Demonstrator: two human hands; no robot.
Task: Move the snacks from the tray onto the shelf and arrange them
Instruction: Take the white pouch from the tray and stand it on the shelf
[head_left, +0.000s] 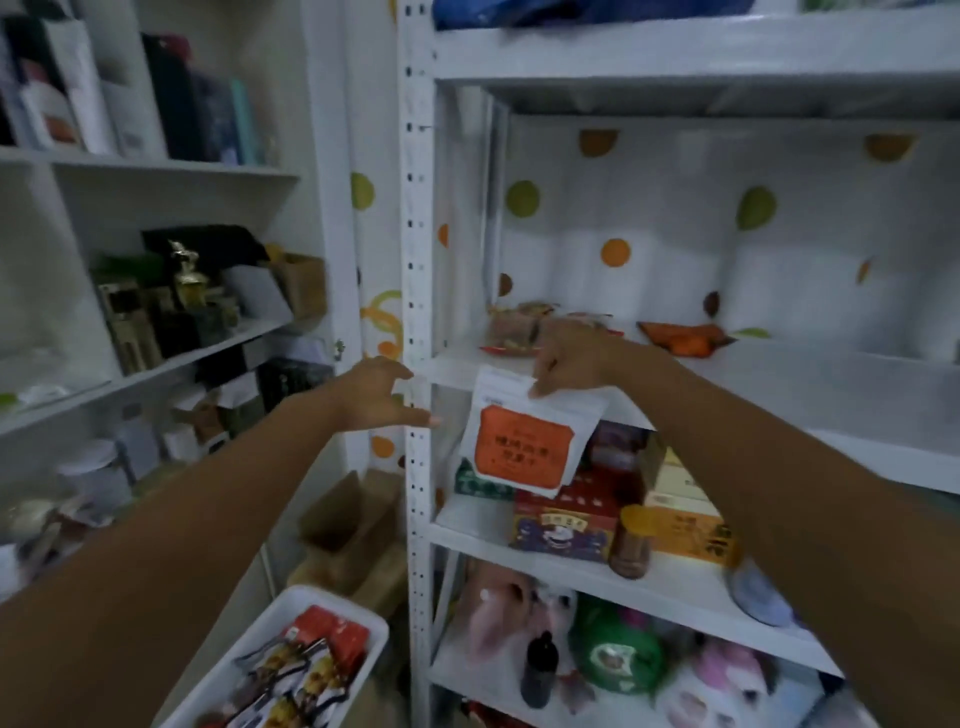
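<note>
1. a white pouch with an orange label is pinched by its top edge in the right hand, thumb and fingers curled round the seal.
2. the pouch is held hanging in front of the front edge of the middle shelf board, a bit tilted. it's not set down on anything, and its lower half is seen against the boxes on the board below.
3. the left hand is held open with fingers spread and nothing in it, right by the white punched upright of the shelf. whether the fingertips are actually touching the post can't be told, it's blurry there.
4. a couple of snack packs are already laid at the back left of the middle board, just behind the right hand, and an orange pack is laid further right, apart from them.
5. the white tray is seen low down, left of the shelf, with several shiny snack packets and a red pack piled in it.
6. on the board below the pouch, a brown jar with an orange lid is stood at the front edge beside the boxes.
7. further down, plush toys, a green bag and a dark bottle are packed together.
8. an open cardboard box is seen on the floor behind the tray, and a second shelf on the left is filled with boxes and books.
</note>
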